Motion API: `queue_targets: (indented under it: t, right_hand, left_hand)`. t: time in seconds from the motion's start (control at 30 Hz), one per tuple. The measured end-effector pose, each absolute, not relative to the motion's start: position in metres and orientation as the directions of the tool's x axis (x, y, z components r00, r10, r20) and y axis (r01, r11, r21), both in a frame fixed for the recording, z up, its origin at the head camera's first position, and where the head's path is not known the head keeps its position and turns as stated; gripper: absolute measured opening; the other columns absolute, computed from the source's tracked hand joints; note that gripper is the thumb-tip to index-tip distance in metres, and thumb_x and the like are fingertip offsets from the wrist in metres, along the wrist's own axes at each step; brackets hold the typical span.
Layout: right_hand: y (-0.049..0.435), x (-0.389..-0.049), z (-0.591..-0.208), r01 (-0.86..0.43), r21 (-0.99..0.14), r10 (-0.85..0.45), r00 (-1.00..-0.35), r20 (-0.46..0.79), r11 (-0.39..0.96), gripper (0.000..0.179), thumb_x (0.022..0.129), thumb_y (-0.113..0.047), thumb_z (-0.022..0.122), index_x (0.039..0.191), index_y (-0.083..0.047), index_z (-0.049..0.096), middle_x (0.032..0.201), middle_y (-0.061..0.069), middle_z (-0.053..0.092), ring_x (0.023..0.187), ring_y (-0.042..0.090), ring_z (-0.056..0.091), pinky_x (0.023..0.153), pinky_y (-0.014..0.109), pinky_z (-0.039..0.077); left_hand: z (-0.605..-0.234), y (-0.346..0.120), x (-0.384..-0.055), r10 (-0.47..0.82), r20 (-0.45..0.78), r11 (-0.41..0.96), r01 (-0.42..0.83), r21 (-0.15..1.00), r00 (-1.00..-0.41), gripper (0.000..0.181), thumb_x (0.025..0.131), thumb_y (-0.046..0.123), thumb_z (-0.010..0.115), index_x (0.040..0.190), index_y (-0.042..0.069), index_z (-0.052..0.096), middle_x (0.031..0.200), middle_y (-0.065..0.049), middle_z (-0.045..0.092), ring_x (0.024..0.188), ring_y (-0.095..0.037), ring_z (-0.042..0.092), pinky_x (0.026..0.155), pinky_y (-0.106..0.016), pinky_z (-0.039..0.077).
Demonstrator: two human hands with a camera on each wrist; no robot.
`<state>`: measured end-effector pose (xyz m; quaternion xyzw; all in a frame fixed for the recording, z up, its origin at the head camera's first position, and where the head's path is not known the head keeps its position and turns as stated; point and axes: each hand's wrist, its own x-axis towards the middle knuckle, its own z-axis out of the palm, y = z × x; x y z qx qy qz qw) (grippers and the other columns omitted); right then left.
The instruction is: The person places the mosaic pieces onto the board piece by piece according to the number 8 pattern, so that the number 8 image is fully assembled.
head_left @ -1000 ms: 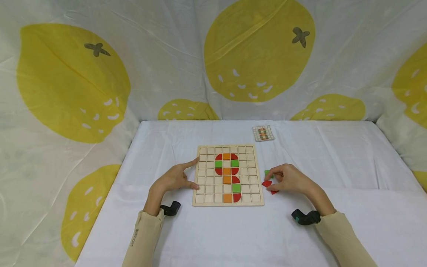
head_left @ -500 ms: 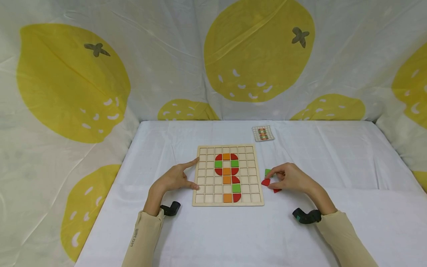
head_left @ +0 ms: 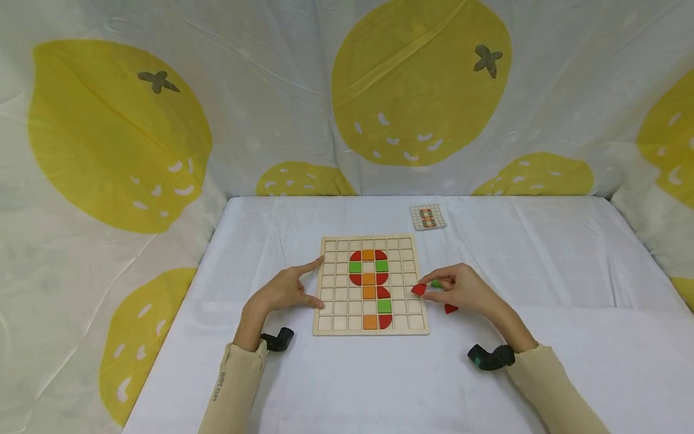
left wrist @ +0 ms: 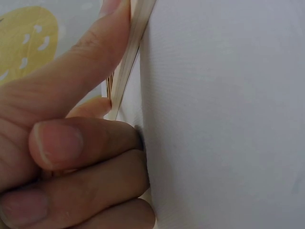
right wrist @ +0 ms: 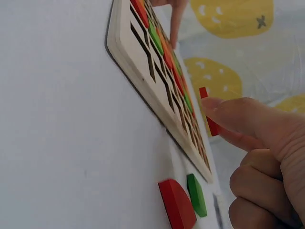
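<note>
Between thumb and index fingertip, my right hand point(head_left: 461, 288) pinches a red quarter-round tile point(head_left: 419, 289). In the head view the tile overlaps the right edge of the wooden grid board point(head_left: 336, 328); the right wrist view shows it raised above the board. Red, orange and green tiles fill several cells in the board's middle columns. My left hand point(head_left: 283, 290) rests at the board's left edge, its thumb and index finger spread along the rim. In the left wrist view its other fingers point(left wrist: 105, 176) are curled against the white cloth.
A green tile point(right wrist: 196, 195) and another red quarter-round tile point(head_left: 451, 308) lie on the cloth right of the board, beside my right hand. A small pattern card point(head_left: 428, 217) lies behind the board's right corner. Lemon-print fabric point(head_left: 271, 120) hangs behind the table.
My right hand has lifted the red tile from the cloth and carried it left to the board's right edge. The left hand and the board have stayed still.
</note>
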<state>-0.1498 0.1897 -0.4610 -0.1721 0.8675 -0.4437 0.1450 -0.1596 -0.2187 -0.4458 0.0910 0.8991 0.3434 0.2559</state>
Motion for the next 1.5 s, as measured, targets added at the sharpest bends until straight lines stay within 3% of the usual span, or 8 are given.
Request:
queue_targets:
  t: [0.47, 0.73, 1.5]
  right_hand:
    - [0.121, -0.148, -0.463, -0.209, -0.839, -0.461, -0.886, -0.055, 0.503, 0.019, 0.082, -0.018, 0.088, 0.099, -0.011, 0.082, 0.055, -0.008, 0.029, 0.053, 0.007, 0.027, 0.055, 0.023, 0.023]
    - [0.086, -0.155, -0.464, -0.166, -0.833, -0.445, -0.889, -0.105, 0.528, 0.023, 0.082, -0.023, 0.089, 0.1, -0.013, 0.081, 0.055, -0.008, 0.032, 0.054, 0.009, 0.029, 0.056, 0.022, 0.023]
    - [0.063, -0.158, -0.466, -0.221, -0.844, -0.519, -0.851, -0.077, 0.488, 0.021, 0.087, -0.019, 0.085, 0.107, -0.013, 0.081, 0.055, -0.007, 0.039, 0.053, 0.008, 0.034, 0.052, 0.019, 0.023]
  left_hand:
    - [-0.446, -0.217, -0.16, 0.313, -0.422, 0.762, -0.04, 0.646, -0.851, 0.11, 0.075, 0.038, 0.093, 0.164, 0.033, 0.029, 0.058, 0.005, 0.037, 0.054, -0.011, 0.034, 0.057, -0.027, 0.034]
    - [-0.446, -0.216, -0.159, 0.312, -0.422, 0.763, -0.041, 0.646, -0.852, 0.11, 0.075, 0.038, 0.093, 0.164, 0.035, 0.028, 0.058, 0.005, 0.036, 0.055, -0.011, 0.034, 0.057, -0.027, 0.034]
    - [-0.445, -0.217, -0.159, 0.311, -0.426, 0.76, -0.047, 0.648, -0.85, 0.109, 0.075, 0.037, 0.093, 0.164, 0.035, 0.029, 0.059, 0.005, 0.038, 0.055, -0.011, 0.035, 0.058, -0.028, 0.034]
